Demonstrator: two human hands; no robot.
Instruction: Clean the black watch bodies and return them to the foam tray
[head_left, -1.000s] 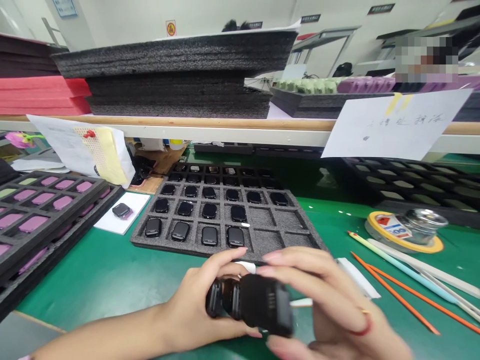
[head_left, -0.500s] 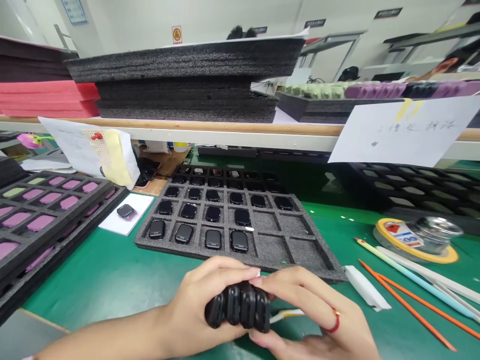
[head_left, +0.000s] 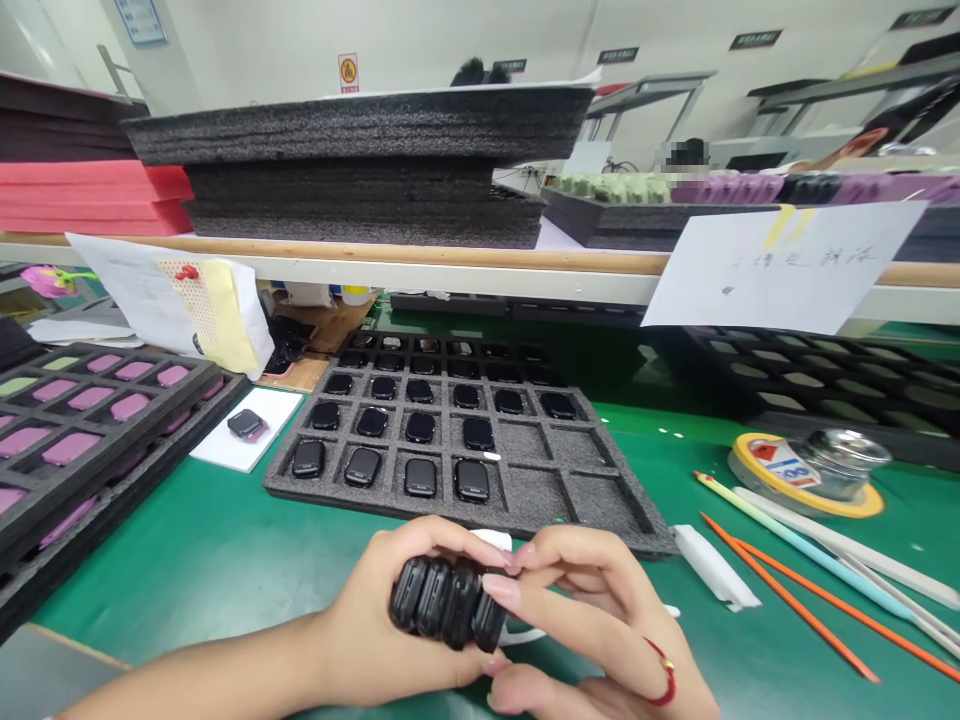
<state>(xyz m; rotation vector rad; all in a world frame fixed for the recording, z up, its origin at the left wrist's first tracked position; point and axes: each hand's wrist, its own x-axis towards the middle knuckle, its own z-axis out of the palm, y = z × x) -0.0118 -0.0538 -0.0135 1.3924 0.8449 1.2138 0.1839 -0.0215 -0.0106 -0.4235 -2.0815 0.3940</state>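
Note:
Several black watch bodies (head_left: 442, 603) stand side by side in a row, low in the view. Wrapped round them from the left is my left hand (head_left: 375, 620), its thumb above and fingers below. My right hand (head_left: 600, 620), with a red string on one finger, touches the row's right end; a fingertip presses on the last watch body. Something white (head_left: 491, 540) shows behind the fingertips. Beyond the hands lies a grey foam tray (head_left: 540, 492) with black watch bodies in many compartments; several at its right front hold none.
Foam trays with purple pieces (head_left: 73, 448) lie left, near a watch body on white paper (head_left: 262, 440). Tape roll (head_left: 795, 480), glass jar (head_left: 844, 465), orange tweezers (head_left: 787, 590) and a white packet (head_left: 716, 567) lie right. A shelf (head_left: 450, 275) crosses behind.
Both hands and the row of watch bodies have shifted slightly left. A right fingertip now lies over the last watch body, and more of the white thing shows. The whole view has shifted slightly.

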